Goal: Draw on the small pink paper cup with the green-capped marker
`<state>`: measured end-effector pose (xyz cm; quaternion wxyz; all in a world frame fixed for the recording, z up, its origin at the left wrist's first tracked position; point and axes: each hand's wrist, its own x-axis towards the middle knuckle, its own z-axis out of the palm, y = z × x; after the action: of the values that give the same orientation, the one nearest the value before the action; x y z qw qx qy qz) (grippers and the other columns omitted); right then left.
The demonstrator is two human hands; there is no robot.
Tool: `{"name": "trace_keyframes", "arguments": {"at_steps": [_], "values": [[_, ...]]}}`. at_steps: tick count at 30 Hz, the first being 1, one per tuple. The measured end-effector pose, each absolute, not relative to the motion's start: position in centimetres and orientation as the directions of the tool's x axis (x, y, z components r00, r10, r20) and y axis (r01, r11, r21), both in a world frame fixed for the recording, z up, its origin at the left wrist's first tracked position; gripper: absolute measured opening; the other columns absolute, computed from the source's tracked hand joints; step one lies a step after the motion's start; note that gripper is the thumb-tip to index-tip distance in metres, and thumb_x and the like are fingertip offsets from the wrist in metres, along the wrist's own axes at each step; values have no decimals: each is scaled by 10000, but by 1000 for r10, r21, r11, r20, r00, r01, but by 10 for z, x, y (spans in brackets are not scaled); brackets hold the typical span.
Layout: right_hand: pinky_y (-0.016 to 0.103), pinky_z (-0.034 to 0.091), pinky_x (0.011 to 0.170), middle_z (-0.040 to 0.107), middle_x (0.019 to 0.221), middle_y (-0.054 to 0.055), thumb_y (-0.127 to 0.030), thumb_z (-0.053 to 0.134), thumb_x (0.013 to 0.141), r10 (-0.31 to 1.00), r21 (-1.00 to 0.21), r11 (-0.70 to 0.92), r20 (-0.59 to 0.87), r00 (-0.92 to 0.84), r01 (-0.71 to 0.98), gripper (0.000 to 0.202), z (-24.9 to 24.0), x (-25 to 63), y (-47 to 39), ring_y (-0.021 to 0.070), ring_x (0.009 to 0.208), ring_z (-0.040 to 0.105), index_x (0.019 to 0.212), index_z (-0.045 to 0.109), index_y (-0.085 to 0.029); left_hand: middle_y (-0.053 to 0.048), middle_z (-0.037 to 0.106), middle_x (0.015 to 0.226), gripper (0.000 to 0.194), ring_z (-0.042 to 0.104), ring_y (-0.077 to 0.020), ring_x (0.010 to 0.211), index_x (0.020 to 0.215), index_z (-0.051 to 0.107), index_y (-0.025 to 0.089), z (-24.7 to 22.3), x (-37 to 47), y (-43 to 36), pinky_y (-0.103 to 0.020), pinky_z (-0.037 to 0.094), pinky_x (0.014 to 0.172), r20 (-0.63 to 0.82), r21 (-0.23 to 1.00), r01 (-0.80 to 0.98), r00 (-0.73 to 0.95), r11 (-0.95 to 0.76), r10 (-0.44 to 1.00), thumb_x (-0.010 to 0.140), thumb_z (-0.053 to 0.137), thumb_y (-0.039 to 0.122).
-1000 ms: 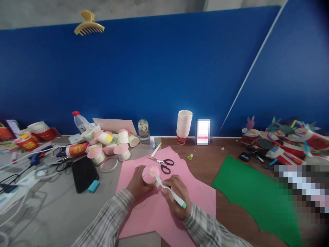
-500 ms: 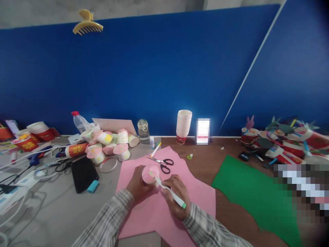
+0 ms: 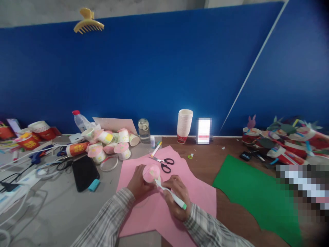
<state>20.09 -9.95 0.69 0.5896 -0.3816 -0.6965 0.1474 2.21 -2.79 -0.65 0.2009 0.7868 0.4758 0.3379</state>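
1. Left hand (image 3: 138, 183): fingers curled around the side of the pink-topped cup (image 3: 151, 173), which lies just below the centre of the frame, over the pink paper (image 3: 144, 219).
2. Right hand (image 3: 177, 197): closed in a writing grip on the white pen (image 3: 176, 199), its green end toward the lower right.
3. Change: compared with the preceding half second, the pen tip sits slightly lower on the pink top, now close to its lower edge; both grips are unaltered. The small shift suggests that fine marking is in progress. Whether the tip makes contact cannot be told.
4. Surroundings: the scissors (image 3: 161, 161) lie open on the paper, just beyond the cup, in the same place as before.
5. Lettering: the orange cup (image 3: 77, 149), at left on the tabletop (image 3: 61, 212), bears yellow characters, not legible with certainty; the red cup (image 3: 28, 142) farther left has similar yellow print. Pale markings on the red base of the cup stack (image 3: 184, 123), right of centre, are too small to read.
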Motion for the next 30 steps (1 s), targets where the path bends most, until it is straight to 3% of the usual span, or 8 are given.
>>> {"name": "trace_keyframes", "arguments": {"at_steps": [4,10,30], "values": [[373,474,643,674,644,-5,-148,565,713,709,-658,663,705,-19,358,184,6,200,-99,208,597,575,835,640,-262,-22,557,897,642,512,-260,870,1020,526,240,-7,23,-27,-445,460,774,335,639,613,322,-465,886,425,761,303],[357,471,648,672,646,-7,-145,539,726,705,-646,675,708,-53,356,195,10,196,-101,197,601,578,855,634,-256,-20,561,895,524,516,-239,860,969,559,246,-5,24,-29,-403,464,771,400,585,619,342,-524,850,485,733,345],[356,476,675,676,696,-4,-109,583,704,684,-612,697,723,-92,374,229,7,196,-101,191,625,593,889,613,-240,-40,568,905,624,513,-260,862,1037,530,237,-7,22,-27,-437,455,769,384,572,628,364,-528,849,474,741,403]]}}
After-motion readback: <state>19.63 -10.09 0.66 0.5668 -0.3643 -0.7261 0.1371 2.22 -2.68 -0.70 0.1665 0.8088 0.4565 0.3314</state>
